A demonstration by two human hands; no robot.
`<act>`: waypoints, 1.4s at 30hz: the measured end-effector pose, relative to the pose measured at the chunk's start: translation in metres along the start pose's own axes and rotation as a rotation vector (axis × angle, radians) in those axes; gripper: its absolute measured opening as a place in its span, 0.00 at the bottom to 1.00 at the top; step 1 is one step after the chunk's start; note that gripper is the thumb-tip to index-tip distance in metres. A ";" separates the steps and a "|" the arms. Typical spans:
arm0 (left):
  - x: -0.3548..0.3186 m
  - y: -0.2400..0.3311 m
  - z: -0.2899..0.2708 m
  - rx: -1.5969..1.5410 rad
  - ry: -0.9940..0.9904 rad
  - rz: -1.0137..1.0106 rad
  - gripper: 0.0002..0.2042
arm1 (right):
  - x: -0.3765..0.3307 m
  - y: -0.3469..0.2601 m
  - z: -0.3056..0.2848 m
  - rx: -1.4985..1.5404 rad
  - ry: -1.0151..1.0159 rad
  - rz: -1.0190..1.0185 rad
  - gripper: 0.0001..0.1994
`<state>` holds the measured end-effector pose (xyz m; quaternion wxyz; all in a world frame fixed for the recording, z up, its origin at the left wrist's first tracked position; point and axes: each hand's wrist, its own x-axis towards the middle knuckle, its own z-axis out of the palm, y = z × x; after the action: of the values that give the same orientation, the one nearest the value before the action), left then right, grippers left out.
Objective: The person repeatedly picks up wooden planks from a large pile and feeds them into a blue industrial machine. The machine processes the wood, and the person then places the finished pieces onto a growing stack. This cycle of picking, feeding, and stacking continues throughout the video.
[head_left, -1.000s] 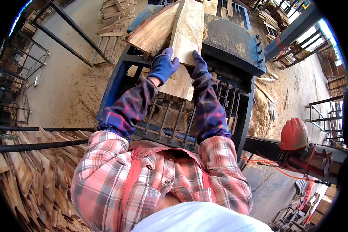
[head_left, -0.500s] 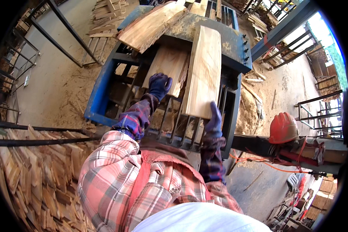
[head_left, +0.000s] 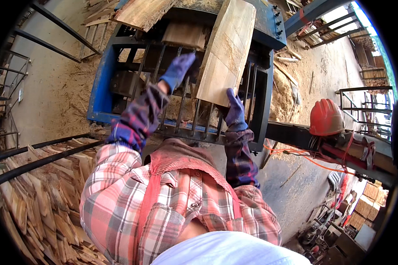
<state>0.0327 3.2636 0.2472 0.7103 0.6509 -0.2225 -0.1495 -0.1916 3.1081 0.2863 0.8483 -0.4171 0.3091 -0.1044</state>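
On blue rack (head_left: 102, 84): plank (head_left: 225, 53), right hand (head_left: 234, 110) gripping.

I have both arms stretched forward: my left grip (head_left: 177, 70) is raised with loose fingers, my right grip (head_left: 234, 108) is clenched, thumb up.

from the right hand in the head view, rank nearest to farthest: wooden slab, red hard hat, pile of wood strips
1. The wooden slab: gripped at its lower end by the right hand, above it.
2. The red hard hat: off to the right, on the dark beam.
3. The pile of wood strips: far lower left, behind the railing.
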 end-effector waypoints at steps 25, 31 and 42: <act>-0.161 0.016 -0.160 0.139 0.430 -0.278 0.27 | -0.056 0.091 0.125 -1.441 -0.501 -0.766 0.48; -0.147 0.024 -0.101 1.210 0.540 0.418 0.12 | -0.016 0.132 0.112 -1.588 -0.364 -0.803 0.45; 0.075 0.050 -0.144 -0.406 0.561 -0.259 0.19 | 0.103 0.068 0.136 -1.774 -0.286 -0.560 0.47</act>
<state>0.1661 3.3549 0.2978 0.8334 0.5353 0.0992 -0.0949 -0.0326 3.1932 0.2512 0.1945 -0.9790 0.0571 0.0215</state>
